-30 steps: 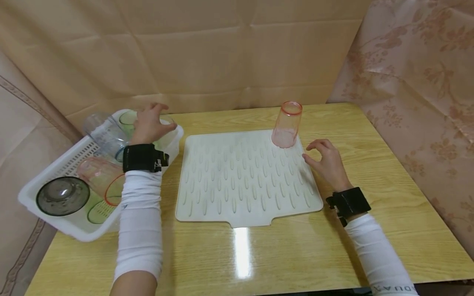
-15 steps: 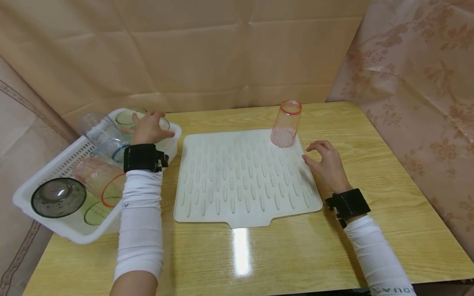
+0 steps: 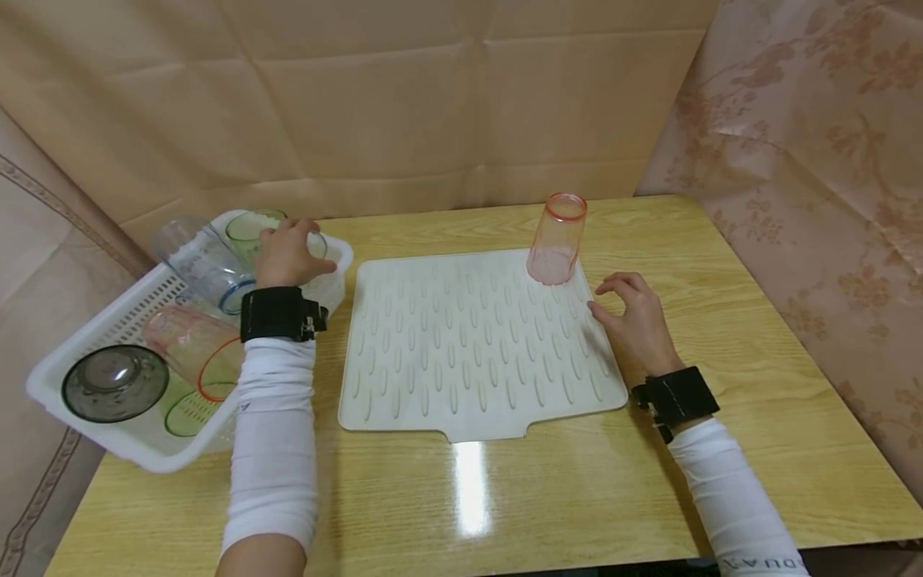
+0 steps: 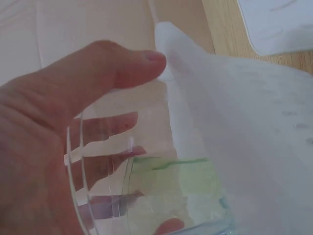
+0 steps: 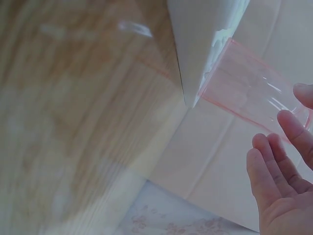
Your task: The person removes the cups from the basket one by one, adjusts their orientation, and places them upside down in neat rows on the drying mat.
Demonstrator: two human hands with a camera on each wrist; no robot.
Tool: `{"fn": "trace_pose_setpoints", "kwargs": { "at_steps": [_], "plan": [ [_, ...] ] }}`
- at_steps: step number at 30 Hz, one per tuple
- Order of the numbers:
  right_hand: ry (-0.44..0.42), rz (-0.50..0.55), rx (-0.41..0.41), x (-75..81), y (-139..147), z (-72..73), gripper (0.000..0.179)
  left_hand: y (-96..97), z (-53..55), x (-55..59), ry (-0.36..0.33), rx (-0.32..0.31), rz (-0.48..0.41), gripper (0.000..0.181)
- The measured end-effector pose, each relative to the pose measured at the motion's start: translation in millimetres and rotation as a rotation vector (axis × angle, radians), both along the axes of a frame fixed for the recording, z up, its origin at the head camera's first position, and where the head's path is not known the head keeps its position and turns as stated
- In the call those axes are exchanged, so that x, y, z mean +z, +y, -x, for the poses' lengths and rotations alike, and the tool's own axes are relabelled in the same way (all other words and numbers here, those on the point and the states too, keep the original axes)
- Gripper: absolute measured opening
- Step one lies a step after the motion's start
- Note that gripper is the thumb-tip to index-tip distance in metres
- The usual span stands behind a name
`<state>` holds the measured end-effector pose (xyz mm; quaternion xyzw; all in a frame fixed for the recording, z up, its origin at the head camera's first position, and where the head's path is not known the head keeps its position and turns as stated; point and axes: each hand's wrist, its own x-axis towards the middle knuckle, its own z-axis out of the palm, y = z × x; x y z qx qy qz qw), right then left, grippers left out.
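Note:
At the far end of a white plastic basket, my left hand grips a clear glass. In the left wrist view its fingers show through the glass, with the thumb along the upper side; a green-tinted glass overlaps it. My right hand hovers by the right edge of a white drying mat, fingers loosely bent and holding nothing. Just beyond it, a pink tumbler stands upside down on the mat's far right corner, apart from the fingers.
Inside the basket lie a blue-rimmed clear glass, a red-rimmed pink glass, a dark grey glass and green glasses. Cloth hangs behind the wooden table.
My left hand has lowered slightly into the basket's far end, its fingers spreading and then closing on the clear glass. The right hand and the pink tumbler stay as they were.

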<state>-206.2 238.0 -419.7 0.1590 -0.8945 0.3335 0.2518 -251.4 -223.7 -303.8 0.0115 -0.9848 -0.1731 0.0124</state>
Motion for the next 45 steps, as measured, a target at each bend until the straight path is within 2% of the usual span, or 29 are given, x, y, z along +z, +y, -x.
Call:
{"fn": "trace_pose_setpoints", "kwargs": {
  "at_steps": [7,17,26,36,45],
  "plan": [
    [-0.023,-0.006,0.000,-0.6,-1,-1.4,0.020,-3.9,-5.3,0.9,0.011,-0.001,-0.003,0.062],
    [0.000,-0.011,-0.005,6.9,-3,-3.0,0.019,0.9,-6.0,19.1,0.085,0.013,-0.015,0.060],
    [0.025,-0.011,0.009,7.5,-5,-1.3,0.021,0.8,-11.6,27.2,0.124,0.034,-0.034,0.060],
    [0.017,-0.021,0.020,12.6,-9,-0.7,0.022,2.9,-15.7,36.8,0.130,0.076,-0.080,0.057],
    [0.015,-0.026,0.029,17.2,-12,0.3,0.022,4.6,-19.7,42.0,0.179,0.060,-0.091,0.055]
  ]
}}
